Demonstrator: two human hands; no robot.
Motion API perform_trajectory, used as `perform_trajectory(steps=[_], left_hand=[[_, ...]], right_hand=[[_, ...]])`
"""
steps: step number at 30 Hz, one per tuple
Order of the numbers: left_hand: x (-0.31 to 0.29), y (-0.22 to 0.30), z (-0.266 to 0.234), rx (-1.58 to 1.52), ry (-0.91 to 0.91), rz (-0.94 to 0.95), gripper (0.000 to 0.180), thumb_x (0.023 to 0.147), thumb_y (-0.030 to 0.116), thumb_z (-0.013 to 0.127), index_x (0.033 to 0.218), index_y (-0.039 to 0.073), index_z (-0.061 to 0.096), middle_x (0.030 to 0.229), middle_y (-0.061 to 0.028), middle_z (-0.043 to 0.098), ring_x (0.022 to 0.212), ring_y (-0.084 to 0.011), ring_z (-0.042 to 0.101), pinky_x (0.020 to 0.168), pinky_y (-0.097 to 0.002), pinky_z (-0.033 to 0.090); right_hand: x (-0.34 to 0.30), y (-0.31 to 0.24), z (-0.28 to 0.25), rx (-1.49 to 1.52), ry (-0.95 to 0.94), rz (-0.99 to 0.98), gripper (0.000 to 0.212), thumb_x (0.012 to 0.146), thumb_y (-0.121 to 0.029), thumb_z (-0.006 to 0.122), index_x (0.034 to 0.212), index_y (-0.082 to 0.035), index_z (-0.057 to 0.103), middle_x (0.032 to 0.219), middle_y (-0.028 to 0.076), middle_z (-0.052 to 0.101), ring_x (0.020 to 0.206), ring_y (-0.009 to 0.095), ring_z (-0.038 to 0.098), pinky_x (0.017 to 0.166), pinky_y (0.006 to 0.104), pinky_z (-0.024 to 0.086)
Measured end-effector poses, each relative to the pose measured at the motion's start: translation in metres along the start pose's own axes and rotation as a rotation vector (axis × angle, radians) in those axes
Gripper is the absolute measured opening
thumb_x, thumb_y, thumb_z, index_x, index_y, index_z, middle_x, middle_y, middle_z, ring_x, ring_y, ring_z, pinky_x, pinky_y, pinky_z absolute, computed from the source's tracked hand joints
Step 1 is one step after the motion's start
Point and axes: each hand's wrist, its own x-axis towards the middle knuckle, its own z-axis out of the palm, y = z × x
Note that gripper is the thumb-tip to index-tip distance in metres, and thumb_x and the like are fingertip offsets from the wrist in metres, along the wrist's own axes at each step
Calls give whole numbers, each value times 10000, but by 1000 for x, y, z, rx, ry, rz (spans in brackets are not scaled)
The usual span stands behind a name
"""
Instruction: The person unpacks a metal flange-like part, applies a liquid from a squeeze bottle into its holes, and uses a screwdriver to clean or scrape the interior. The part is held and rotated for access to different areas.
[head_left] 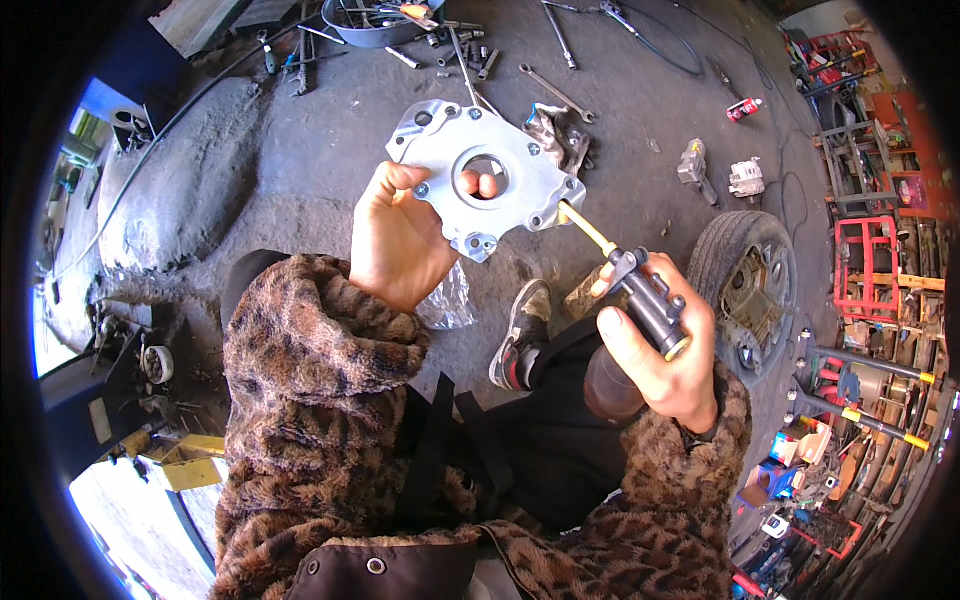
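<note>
Brown furry jacket sleeves lie nearest the camera, the left sleeve [315, 340] bunched below its wrist and the right sleeve [690, 470] reaching up from the lower edge. The left hand [405, 245] has firm hold of a silver metal plate [522, 190]: its thumb presses on the left edge and its fingers pass behind, with 2 fingertips showing through the large round hole at the centre. The plate is up off the floor [640, 75], in front of the person, its broad face toward the camera and small holes and screws set around its border.

The right hand [665, 355] is closed around a black hand pump [652, 308], thumb along the near side of the body. A thin yellow nozzle [588, 227] runs from the pump to the plate's lower right corner, its tip at a small hole; I cannot tell how far it goes in.

Below the plate are a clear plastic bag [450, 300] and 1 shoe [522, 335]. To the right of the shoe, a wheel [712, 262] lies near the right hand. Beyond the plate, a wrench [558, 93] rests on the floor, and a gray basin [375, 36] holds tools.
</note>
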Motion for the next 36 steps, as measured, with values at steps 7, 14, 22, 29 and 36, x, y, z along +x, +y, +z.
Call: perform_trajectory(steps=[7, 14, 22, 29, 36], left_hand=[[0, 1, -1, 14, -38, -22, 467, 882, 211, 512, 1291, -13, 519, 1200, -162, 656, 1128, -320, 613, 1072, -488, 418], [-2, 1, 10, -4, 31, -2, 427, 868, 193, 518, 1251, 3, 516, 1041, -157, 668, 1005, -309, 647, 985, -472, 478], [-1, 5, 5, -89, 23, -17, 418, 871, 184, 527, 1231, -25, 503, 1003, -179, 653, 994, -343, 636, 990, -490, 463], [4, 5, 2, -182, 87, -39, 415, 860, 173, 531, 1198, -67, 512, 1038, -210, 647, 1002, -366, 629, 1009, -501, 468], [5, 5, -5, -182, 47, -59, 412, 872, 198, 516, 1184, -72, 518, 997, -200, 653, 1013, -359, 626, 992, -489, 478]], right_hand=[[-7, -10, 1, 23, 21, 222, 245, 817, -89, 740, 996, 3, 600, 878, 105, 606, 792, 213, 604, 733, 332, 469], [-2, -5, -2, -73, 8, 20, 299, 805, -102, 751, 1047, 3, 611, 907, 104, 600, 796, 201, 596, 739, 323, 466], [-6, -13, -15, 73, 29, -28, 392, 797, -75, 739, 1140, 40, 590, 999, 116, 599, 881, 179, 604, 805, 297, 471], [-8, -9, -18, 113, 68, -39, 414, 823, -64, 724, 1193, 43, 574, 1059, 121, 610, 962, 179, 615, 868, 304, 477], [-9, -1, -18, 127, 94, -10, 417, 826, -68, 717, 1194, 51, 563, 1086, 147, 620, 1014, 209, 605, 930, 335, 451]])
